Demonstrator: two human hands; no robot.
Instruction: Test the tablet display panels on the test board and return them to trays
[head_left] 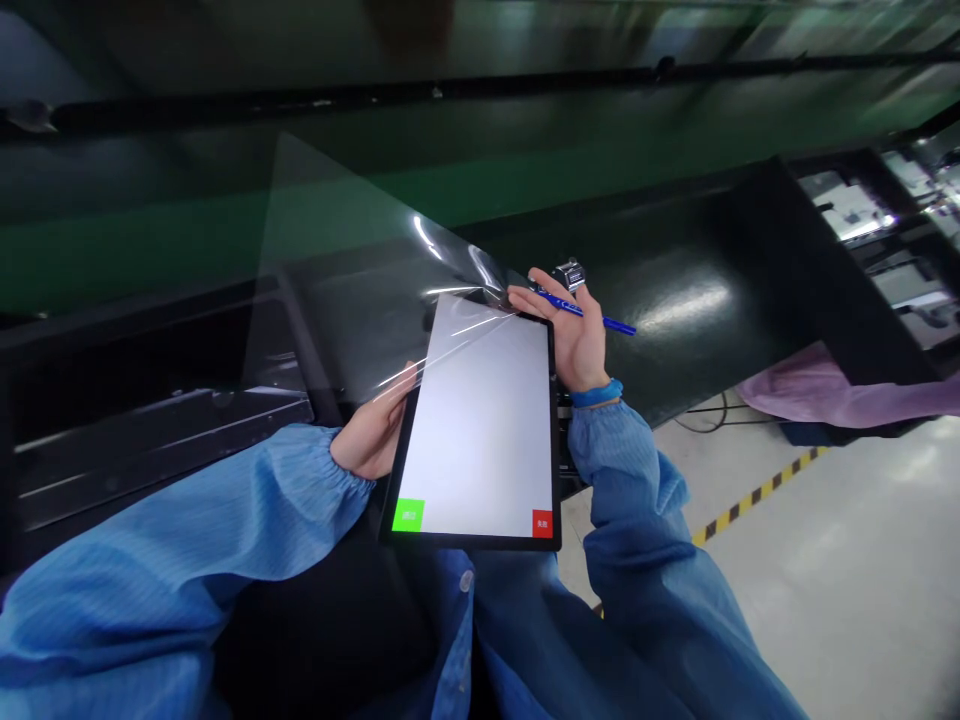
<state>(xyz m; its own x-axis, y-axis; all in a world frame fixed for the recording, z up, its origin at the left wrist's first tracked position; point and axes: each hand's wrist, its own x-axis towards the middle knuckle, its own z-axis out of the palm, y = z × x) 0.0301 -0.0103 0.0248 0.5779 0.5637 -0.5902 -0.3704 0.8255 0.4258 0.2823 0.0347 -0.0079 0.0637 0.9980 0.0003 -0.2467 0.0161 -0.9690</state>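
Note:
A tablet [480, 430] with a lit white screen is held upright over my lap, a green square at its lower left and a red one at its lower right. My left hand [379, 430] grips its left edge, fingers mostly behind it. By the top right corner, my right hand [574, 335] has a blue pen [619, 327] lying across the fingers and thumb. A sheet of clear film [337, 250] rises from those fingertips and spreads to the upper left, overlapping the tablet's top. A small silver tally counter [571, 274] shows just behind my right hand.
A dark bench [675, 300] runs behind the tablet, with a green strip [600, 185] beyond it. Trays with pale parts [851, 212] are at the far right. Pink cloth [832, 385] hangs below them. Yellow-black tape [757, 495] marks the floor.

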